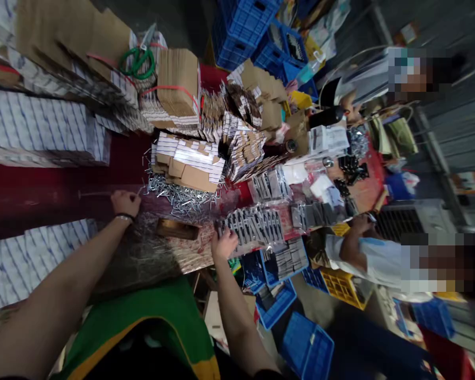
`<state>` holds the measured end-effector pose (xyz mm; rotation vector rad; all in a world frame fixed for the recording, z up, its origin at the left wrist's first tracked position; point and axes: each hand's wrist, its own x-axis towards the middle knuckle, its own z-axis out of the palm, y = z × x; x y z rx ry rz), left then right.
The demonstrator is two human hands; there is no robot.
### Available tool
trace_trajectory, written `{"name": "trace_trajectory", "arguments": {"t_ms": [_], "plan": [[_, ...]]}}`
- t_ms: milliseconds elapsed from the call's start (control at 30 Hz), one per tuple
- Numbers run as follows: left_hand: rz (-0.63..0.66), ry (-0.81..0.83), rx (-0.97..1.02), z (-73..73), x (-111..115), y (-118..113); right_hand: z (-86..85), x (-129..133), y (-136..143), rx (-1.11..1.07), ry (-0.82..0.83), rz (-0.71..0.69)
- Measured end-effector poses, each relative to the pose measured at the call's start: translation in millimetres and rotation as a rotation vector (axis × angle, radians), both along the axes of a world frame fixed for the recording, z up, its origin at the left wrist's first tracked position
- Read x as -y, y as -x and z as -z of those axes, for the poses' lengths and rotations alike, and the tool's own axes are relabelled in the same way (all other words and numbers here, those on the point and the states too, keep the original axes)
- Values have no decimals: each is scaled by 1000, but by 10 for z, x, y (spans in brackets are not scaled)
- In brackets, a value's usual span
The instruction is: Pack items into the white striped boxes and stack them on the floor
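My left hand (125, 204), with a dark band at the wrist, is closed over the red table (122, 174), left of a pile of small metal pieces (178, 198). What its fingers hold, if anything, is too small to make out. My right hand (225, 244) reaches to the near left end of a row of bagged dark metal parts (253, 227). Its fingers are apart and touch or nearly touch the first bag. Between my hands lies a small open brown box (177, 229). Flat cardboard and striped paper pieces (193, 163) rest on the metal pile.
White box stacks (43, 126) stand at the left. Bundled cardboard (178, 84) and green-handled scissors (138, 63) are at the back. Blue crates (306, 343) sit below the table's right side. Two people (364, 253) work at the right.
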<state>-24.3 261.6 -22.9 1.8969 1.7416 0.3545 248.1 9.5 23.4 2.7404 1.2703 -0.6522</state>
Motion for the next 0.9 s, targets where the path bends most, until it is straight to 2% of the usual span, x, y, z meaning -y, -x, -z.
{"name": "trace_trajectory", "arguments": {"t_ms": [67, 100, 200, 300, 400, 467, 533, 600, 667, 733, 833, 867, 900], "plan": [[-50, -40, 6, -47, 408, -17, 45, 151, -211, 76, 62, 157], [-10, -67, 43, -64, 605, -51, 80, 190, -278, 44, 74, 181], [280, -62, 168, -55, 989, -207, 163, 209, -373, -163, 70, 175], [553, 115, 195, 27, 1023, -311, 146, 185, -346, -314, 67, 220], [667, 191, 193, 117, 956, -285, 68, 150, -115, -495, -90, 148], [696, 205, 168, 155, 963, -227, 25, 72, 132, -584, -213, 29], [683, 211, 164, 176, 1009, -142, -3, -65, 353, -612, -262, -101], [645, 212, 205, 198, 1067, -17, -10, -209, 456, -521, -220, -232], [600, 212, 290, 242, 1114, 134, 16, -295, 422, -407, -208, -302], [557, 233, 392, 320, 1137, 242, 85, -316, 310, -384, -299, -187], [488, 294, 470, 461, 1110, 209, 236, -349, 160, -619, -444, 140], [471, 303, 451, 498, 1089, 157, 280, -379, 128, -709, -457, 186], [462, 302, 419, 522, 1067, 104, 314, -413, 101, -772, -458, 174]]}}
